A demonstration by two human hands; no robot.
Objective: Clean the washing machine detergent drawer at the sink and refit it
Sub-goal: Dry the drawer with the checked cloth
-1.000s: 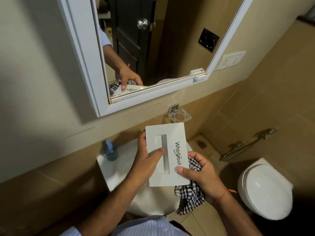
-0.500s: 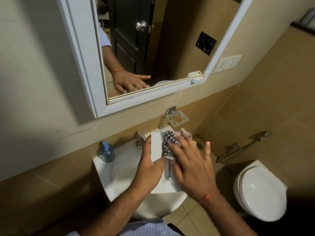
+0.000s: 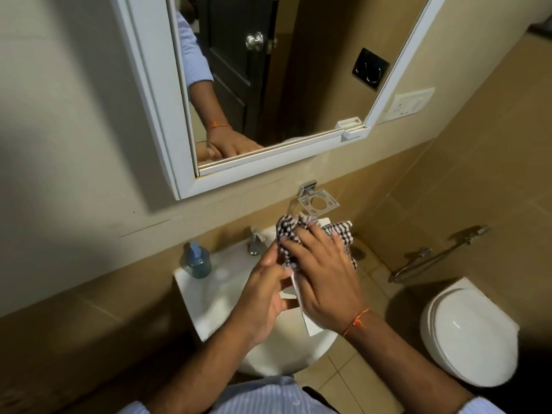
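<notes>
Over the sink [image 3: 209,297], the drawer [image 3: 310,325] is being gripped by the left hand [image 3: 268,297], seemingly at its edge, while a checked cloth [image 3: 288,234] is being pressed onto it by the right hand's [image 3: 325,282] spread fingers.

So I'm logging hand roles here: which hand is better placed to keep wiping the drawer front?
The right hand: its fingers press the checked cloth against the drawer. The left hand holds the drawer's left edge over the sink, steadying it.
</notes>
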